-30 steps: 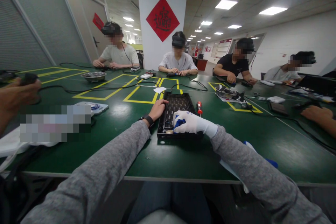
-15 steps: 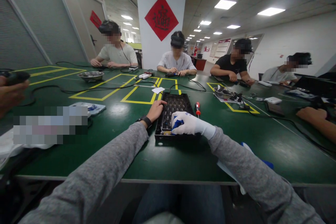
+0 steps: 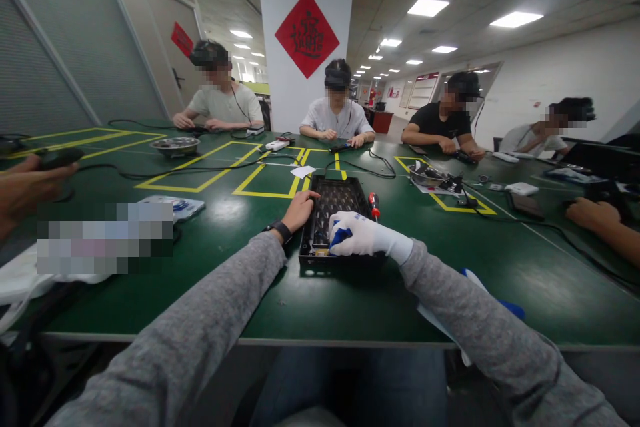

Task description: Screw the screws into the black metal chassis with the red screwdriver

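Note:
On the green table in front of me lies a shallow black rectangular case (image 3: 309,259), open side up, with a patterned inside. My left hand (image 3: 299,211), bare with a dark wristband, grips its left wall, fingertips over the rim. My right hand (image 3: 356,233) wears a white glove with blue fingertips. Its fingers are curled together inside the near end of the case. What they hold, if anything, is hidden. A small yellowish part (image 3: 320,251) sits by those fingertips along the near wall. To the case's right lies a screwdriver (image 3: 373,204) with a red-and-black handle.
A blue-and-white glove (image 3: 510,307) lies beyond my right forearm. Metal bowls stand at left (image 3: 175,146) and right (image 3: 427,175). A white paper scrap (image 3: 303,172) and cables lie behind the case. Other people sit around the table; co-workers' hands show at both side edges.
My hands keep nearly the same place on the case, my right hand still bent inside its near end. The view shifts slightly. The screwdriver appears a little nearer the case.

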A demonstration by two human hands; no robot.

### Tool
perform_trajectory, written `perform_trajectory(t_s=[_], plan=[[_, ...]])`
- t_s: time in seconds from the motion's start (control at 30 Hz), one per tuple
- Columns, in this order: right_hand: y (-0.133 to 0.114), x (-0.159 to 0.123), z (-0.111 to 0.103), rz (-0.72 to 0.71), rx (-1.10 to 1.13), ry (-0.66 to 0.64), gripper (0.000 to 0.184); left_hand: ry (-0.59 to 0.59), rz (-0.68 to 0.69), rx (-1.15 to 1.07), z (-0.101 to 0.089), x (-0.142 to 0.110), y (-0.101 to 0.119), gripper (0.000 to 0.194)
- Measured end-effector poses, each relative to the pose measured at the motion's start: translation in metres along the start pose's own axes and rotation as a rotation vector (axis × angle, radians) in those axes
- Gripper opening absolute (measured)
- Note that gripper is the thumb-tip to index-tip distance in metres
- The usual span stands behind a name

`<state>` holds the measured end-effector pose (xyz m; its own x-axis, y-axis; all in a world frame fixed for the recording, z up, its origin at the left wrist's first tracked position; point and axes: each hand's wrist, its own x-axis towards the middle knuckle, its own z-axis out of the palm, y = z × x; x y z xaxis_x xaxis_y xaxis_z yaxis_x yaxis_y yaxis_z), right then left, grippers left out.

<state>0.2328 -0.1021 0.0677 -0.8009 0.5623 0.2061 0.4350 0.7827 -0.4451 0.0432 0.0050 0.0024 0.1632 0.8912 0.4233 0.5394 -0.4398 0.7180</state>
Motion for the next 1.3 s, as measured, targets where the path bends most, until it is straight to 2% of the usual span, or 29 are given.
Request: perform_trajectory(t_s=[0.47, 0.67, 0.8, 1.1, 1.3], plan=[[0.0013, -0.0004, 0.0014, -0.017, 0.015, 0.022, 0.015, 0.007, 0.018, 0.019, 0.0003, -0.0003, 0.001, 0.037], [-0.0012, -0.003, 0.001, 0.098, 0.128, -0.003, 0.018, -0.003, 0.016, 0.027, -0.0005, -0.0013, 0.0018, 0.038], [0.0006, -0.0044, 0.0014, 0.122, 0.163, -0.024, 0.02, -0.002, 0.02, 0.024, -0.0008, -0.0025, 0.0011, 0.038], [-0.0004, -0.0029, 0.0003, 0.055, 0.068, 0.0, 0.017, 0.002, 0.012, 0.012, -0.0016, -0.0028, 0.002, 0.037], [-0.0016, -0.0046, 0.0003, 0.159, 0.18, -0.017, 0.017, 0.003, 0.018, 0.025, -0.002, -0.004, 0.0032, 0.038]])
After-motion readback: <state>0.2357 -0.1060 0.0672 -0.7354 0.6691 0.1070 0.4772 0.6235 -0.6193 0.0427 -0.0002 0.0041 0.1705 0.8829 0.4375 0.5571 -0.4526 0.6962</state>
